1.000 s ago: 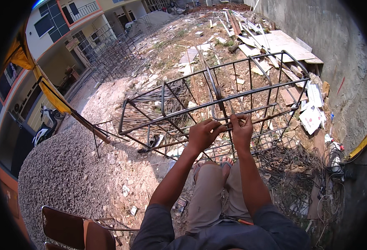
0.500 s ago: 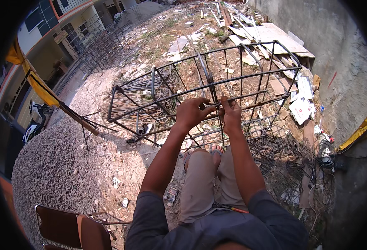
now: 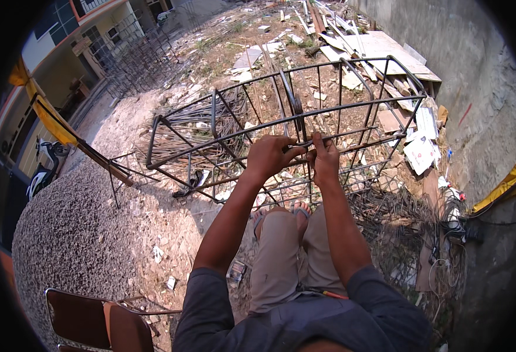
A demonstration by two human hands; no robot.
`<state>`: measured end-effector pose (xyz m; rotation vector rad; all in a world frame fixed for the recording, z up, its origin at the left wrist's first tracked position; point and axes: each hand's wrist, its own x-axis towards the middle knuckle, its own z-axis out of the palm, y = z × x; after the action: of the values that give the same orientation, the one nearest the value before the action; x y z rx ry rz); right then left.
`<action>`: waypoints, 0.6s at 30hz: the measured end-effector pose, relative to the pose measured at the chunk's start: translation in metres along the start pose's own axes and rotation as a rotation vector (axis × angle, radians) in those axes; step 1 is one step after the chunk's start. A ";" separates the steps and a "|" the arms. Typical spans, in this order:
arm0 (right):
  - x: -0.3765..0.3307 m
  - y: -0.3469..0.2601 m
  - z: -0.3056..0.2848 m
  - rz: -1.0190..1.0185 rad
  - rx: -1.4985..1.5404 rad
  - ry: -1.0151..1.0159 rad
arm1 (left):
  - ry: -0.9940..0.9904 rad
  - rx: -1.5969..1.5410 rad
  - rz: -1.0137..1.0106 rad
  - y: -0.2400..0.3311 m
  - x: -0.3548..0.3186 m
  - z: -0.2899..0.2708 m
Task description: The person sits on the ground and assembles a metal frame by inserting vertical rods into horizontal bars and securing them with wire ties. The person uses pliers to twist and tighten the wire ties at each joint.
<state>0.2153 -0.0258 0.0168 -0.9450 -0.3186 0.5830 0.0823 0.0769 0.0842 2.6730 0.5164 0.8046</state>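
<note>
Building (image 3: 45, 48), pale, well ahead and left of the fingers. Grey wall (image 3: 486, 100) well off to their right, running away from the person. Gravel heap (image 3: 82, 240) well left of the fingers, nearer the person's side.

Rebar cage (image 3: 296, 105) directly at the fingers, long and boxy, stretching out to both left and right of them. Its bundled middle hoops stand just beyond the fingertips. Past the cage, ahead and right, flat pale boards (image 3: 396, 53) lie by the wall; ahead and left, a spread of loose rods (image 3: 179, 138) on the ground. Motorbike (image 3: 45, 170) far left. Brown chair (image 3: 76, 317) back and left of the fingers, near the gravel.

Left hand (image 3: 267, 157) and right hand (image 3: 326, 163) close together at the cage's near side, about mid-length. Left fingers curled, thumb and forefinger nearly meeting; right fingers bent in at the bar, tips bunched. Whether either has hold of the bar or something thin on it, cannot tell.

Sandals (image 3: 258, 220) on the feet, below the fingers. Orange-handled tool (image 3: 335, 295) at the waist, below and behind them.
</note>
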 end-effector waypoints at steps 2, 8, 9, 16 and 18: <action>0.000 0.001 0.005 -0.034 0.017 -0.041 | -0.033 0.002 -0.043 0.007 0.001 -0.005; 0.002 0.013 0.009 -0.100 -0.049 0.027 | -0.006 -0.015 -0.017 0.004 0.002 0.000; 0.002 0.014 0.009 -0.104 -0.059 0.014 | -0.004 -0.023 -0.018 0.004 0.002 0.000; 0.004 0.021 0.004 -0.088 -0.112 0.034 | -0.089 -0.096 -0.132 0.016 0.005 -0.009; 0.002 0.020 0.007 -0.068 -0.084 0.036 | -0.100 -0.071 -0.142 0.015 0.005 -0.010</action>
<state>0.2073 -0.0110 0.0044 -1.0208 -0.3442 0.4926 0.0841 0.0675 0.1007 2.5627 0.6319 0.6340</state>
